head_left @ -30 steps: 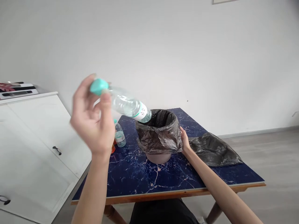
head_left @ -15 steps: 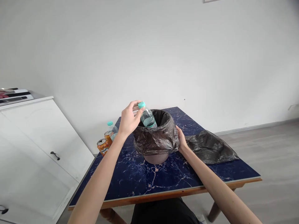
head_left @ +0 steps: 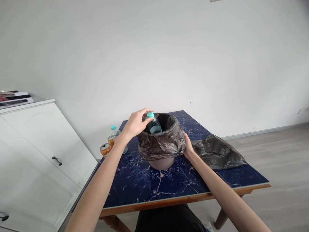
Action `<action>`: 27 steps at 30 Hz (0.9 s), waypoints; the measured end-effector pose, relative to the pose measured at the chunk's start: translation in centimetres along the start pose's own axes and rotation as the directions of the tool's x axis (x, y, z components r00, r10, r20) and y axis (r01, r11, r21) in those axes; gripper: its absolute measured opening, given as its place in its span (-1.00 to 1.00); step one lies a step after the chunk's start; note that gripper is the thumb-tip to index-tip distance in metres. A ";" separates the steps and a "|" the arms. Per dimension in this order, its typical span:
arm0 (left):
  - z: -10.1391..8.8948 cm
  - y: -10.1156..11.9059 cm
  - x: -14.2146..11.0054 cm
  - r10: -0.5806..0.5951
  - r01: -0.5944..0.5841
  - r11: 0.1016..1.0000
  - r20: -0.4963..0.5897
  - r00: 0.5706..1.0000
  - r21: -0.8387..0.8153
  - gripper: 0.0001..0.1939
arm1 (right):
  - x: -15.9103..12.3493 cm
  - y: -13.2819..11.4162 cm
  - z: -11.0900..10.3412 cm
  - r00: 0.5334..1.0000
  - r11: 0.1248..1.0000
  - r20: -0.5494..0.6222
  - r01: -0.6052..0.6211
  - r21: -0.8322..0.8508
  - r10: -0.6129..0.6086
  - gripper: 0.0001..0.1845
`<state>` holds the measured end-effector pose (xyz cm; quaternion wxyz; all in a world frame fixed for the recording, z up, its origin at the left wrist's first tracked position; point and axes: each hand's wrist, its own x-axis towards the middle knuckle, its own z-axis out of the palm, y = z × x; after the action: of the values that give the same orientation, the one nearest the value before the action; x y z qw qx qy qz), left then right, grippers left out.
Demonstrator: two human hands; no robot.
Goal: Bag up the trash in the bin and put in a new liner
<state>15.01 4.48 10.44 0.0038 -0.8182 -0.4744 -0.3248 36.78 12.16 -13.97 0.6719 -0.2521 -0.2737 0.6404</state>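
A small bin (head_left: 161, 163) lined with a dark plastic bag (head_left: 161, 141) stands on the blue marble-patterned table (head_left: 145, 187). My left hand (head_left: 135, 123) is at the bin's rim, fingers pinched on the neck of a clear water bottle (head_left: 153, 125) with a teal cap. The bottle sits bottom-down, mostly inside the bag. My right hand (head_left: 187, 145) grips the bag against the bin's right side.
A second water bottle (head_left: 115, 132) and two orange cans (head_left: 106, 149) stand at the table's far left. Another dark plastic bag (head_left: 217, 152) lies crumpled right of the bin. A white cabinet (head_left: 38, 154) stands left of the table.
My left hand swung the bottle from high at the left down into the lined bin, lowering it further in the last half second. My right hand stayed on the bag.
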 end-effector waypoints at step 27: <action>-3.6 -4.5 0.3 -0.251 0.346 0.852 -0.273 0.929 0.393 -0.53 | 1.5 0.4 -2.1 0.997 0.998 0.077 -0.024 0.054 0.020 -0.70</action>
<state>9.71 5.99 12.07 0.1855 -0.6731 -0.6534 -0.2926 38.01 13.73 -15.65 0.6604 -0.2118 -0.2790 0.6642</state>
